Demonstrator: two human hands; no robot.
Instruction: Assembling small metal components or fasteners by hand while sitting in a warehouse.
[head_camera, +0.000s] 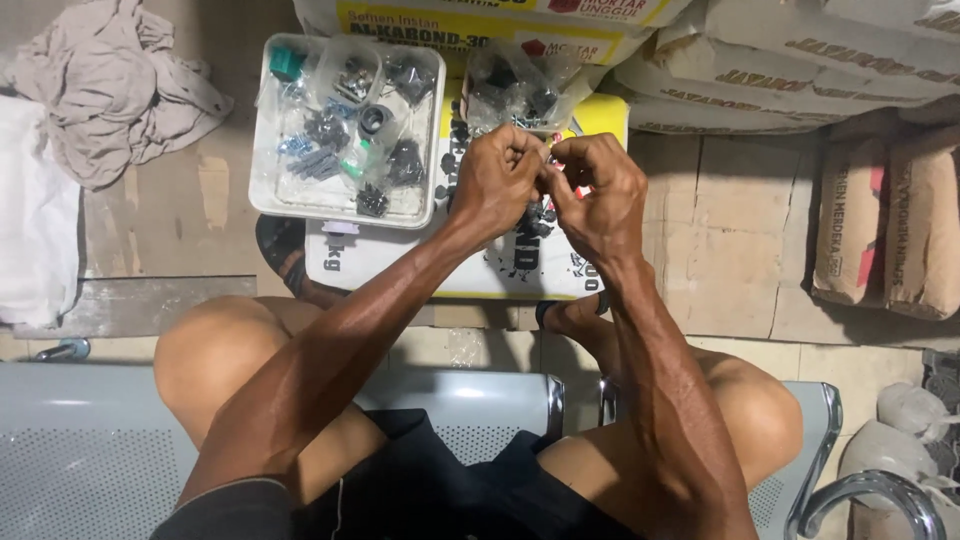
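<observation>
We see both hands meeting just right of the white tray (262, 130). Left hand (497, 180) and right hand (598, 190) are fingertip to fingertip, each grip pinched on a small part (549, 160) between them (too tiny to tell what it is). The tray is square, holding dark screws, black fittings, a teal piece and small clear bags. A clear bag of dark hardware (515, 85) lies right of the tray, just above the hands. The hands hover over a white-and-yellow sack (480, 270) that extends below the tray. Stacked sacks (770, 80) sit further right. A crumpled cloth (110, 85) lies left of the tray. Well below the tray, a grey perforated bench (80, 450).
</observation>
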